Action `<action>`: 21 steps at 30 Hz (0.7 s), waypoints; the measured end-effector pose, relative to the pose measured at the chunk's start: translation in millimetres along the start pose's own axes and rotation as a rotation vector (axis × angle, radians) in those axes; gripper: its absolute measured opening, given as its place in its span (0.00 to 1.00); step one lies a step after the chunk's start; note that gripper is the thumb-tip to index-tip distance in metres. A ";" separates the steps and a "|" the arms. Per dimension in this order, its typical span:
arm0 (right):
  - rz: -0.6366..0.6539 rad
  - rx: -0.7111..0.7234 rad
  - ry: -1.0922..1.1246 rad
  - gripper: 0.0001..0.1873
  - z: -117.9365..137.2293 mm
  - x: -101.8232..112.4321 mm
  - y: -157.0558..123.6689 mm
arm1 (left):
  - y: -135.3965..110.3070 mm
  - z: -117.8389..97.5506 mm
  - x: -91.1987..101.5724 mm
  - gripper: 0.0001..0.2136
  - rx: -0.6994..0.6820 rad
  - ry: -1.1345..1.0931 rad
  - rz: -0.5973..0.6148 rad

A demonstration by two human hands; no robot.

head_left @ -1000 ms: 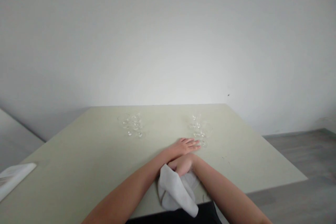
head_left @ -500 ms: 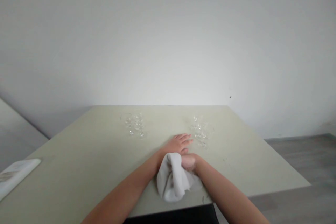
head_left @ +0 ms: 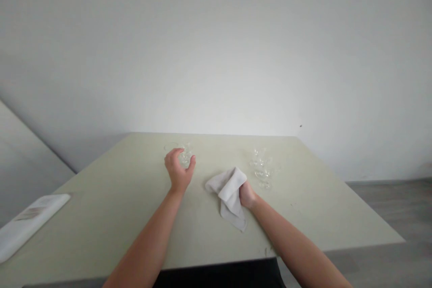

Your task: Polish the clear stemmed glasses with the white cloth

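Note:
My left hand (head_left: 178, 168) reaches over the table's left part, thumb and fingers spread apart with nothing held between them. Just beyond it stand clear stemmed glasses (head_left: 186, 156), partly covered by the fingers; whether any finger touches them I cannot tell. A pale grey-white cloth (head_left: 229, 189) is in my right hand (head_left: 247, 195), with its folds hanging to the left and toward me. The cloth hides most of that hand's fingers. Close to the right hand, on its far right side, is a second group of clear glasses (head_left: 262, 171).
The pale greenish table (head_left: 118, 216) reaches back to a plain wall (head_left: 216, 54). A white package (head_left: 30, 218) lies at its left edge. Something black (head_left: 219, 274) is at the near edge, and grey floor (head_left: 381, 202) shows on the right.
My left hand has moved from beside the right-hand glasses across to the left-hand group. My right hand has shifted slightly forward with the cloth, which now hangs more loosely.

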State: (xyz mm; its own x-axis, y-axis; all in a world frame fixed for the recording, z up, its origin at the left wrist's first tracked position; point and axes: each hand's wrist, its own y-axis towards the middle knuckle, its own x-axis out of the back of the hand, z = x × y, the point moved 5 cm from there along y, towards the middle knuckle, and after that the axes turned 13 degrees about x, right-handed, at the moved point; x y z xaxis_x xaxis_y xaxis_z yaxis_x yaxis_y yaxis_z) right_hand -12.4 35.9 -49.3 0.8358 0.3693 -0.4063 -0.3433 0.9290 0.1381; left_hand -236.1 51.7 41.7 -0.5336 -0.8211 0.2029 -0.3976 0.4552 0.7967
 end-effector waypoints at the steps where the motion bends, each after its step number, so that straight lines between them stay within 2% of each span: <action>1: -0.040 -0.005 0.026 0.37 -0.8 3.3 1.4 | -0.4 -1.1 -3.2 0.18 -0.014 0.014 0.029; 4: -0.143 0.043 0.063 0.34 -1.6 12.6 6.5 | -2.3 -4.3 -8.5 0.13 -0.029 0.052 0.074; 9: -0.194 0.179 0.006 0.27 -6.9 24.4 13.3 | -7.5 -6.0 -10.2 0.10 -0.061 0.046 0.100; 12: -0.204 0.220 -0.056 0.27 -11.6 29.8 14.2 | -9.9 -7.2 -11.7 0.11 -0.083 0.024 0.118; 15: -0.143 0.235 -0.084 0.29 -14.1 29.4 15.1 | -10.4 -6.5 -11.0 0.17 -0.058 -0.024 0.076; 18: -0.103 0.268 -0.096 0.30 -15.0 30.1 16.4 | -10.8 -2.3 -10.5 0.27 0.025 -0.097 0.029; 21: -0.092 0.325 -0.128 0.32 -15.0 33.3 16.5 | -13.8 1.1 -13.4 0.32 0.091 -0.156 0.042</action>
State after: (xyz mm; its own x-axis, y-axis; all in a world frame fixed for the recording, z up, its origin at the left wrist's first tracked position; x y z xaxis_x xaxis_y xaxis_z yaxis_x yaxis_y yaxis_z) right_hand 3.3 63.2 -74.2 0.9106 0.2650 -0.3170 -0.1273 0.9099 0.3949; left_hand -224.3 56.8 27.4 -0.6576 -0.7405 0.1386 -0.4344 0.5230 0.7333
